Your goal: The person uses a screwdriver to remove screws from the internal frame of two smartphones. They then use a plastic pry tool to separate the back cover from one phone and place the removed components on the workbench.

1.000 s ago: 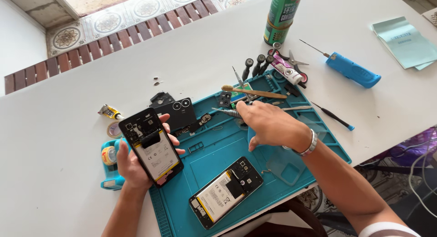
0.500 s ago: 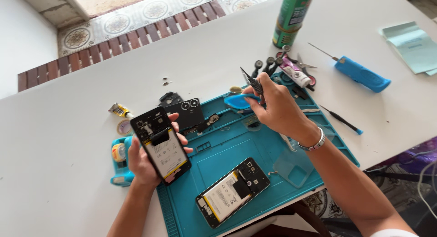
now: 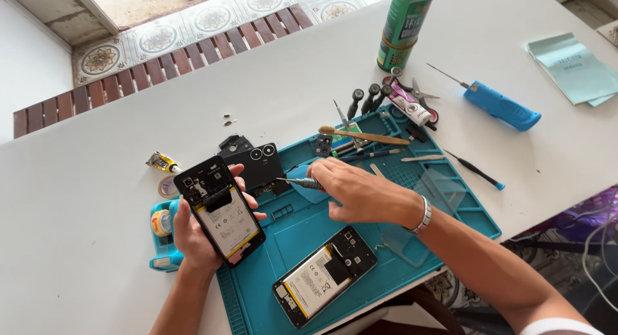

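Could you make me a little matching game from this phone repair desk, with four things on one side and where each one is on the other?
Things:
1. opened phone
2. second opened phone
3. green spray can
4. blue-handled tool

Places:
A. lying on the teal mat
B. standing at the far edge of the white table
C. held in the left hand
D. lying on the table, right of the mat

Pairs: 1-C, 2-A, 3-B, 4-D
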Tool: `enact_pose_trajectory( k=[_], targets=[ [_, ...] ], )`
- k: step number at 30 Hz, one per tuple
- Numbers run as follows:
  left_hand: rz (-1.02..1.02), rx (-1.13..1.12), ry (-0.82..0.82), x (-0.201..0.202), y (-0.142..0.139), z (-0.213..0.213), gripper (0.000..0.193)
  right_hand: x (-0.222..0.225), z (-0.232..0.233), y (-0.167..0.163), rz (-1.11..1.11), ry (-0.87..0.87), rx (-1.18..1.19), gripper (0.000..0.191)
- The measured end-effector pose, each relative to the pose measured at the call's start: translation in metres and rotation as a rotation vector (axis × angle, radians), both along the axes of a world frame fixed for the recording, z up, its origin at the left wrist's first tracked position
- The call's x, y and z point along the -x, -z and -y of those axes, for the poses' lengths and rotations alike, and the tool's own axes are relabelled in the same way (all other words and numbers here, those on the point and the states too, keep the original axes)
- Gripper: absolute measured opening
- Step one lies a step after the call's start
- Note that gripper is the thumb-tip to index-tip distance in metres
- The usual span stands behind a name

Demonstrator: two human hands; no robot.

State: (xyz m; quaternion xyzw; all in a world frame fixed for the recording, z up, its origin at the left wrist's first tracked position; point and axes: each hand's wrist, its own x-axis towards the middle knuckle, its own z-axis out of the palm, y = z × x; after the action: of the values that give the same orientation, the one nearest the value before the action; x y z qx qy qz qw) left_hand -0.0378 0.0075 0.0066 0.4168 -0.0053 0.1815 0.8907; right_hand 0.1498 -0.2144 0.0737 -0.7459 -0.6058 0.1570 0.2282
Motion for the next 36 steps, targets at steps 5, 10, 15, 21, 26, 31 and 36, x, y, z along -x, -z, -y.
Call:
enact_pose_trajectory(
  k=[5,10,15,21,26,31,36],
  targets=[
    [0.009,-0.010,0.011,-0.001,0.002,-0.002,0.102,-0.013,0.004,-0.007,0.248,0.145,0.326,0.034],
    [-0.004,-0.028,-0.001,-0.001,0.003,-0.003,0.102,-0.014,0.006,0.004,0.308,0.205,0.142,0.037],
    [0.011,-0.052,-0.014,0.001,0.002,0.000,0.100,-0.016,0.012,0.001,0.281,0.242,-0.092,0.017],
    [-0.006,-0.038,0.010,-0.002,0.004,-0.003,0.098,-0.026,0.010,-0.010,0.171,0.392,-0.680,0.010],
    [0.007,-0.050,0.010,-0.005,0.007,-0.003,0.097,-0.023,0.009,-0.005,0.065,0.537,-0.628,0.024],
    [0.009,-0.059,0.021,-0.007,0.007,-0.004,0.095,-0.015,-0.002,0.009,-0.076,0.333,-0.545,0.008],
    [0.009,-0.055,0.019,-0.009,0.011,-0.004,0.094,-0.014,-0.009,0.015,-0.016,0.244,-0.240,0.018]
  ],
)
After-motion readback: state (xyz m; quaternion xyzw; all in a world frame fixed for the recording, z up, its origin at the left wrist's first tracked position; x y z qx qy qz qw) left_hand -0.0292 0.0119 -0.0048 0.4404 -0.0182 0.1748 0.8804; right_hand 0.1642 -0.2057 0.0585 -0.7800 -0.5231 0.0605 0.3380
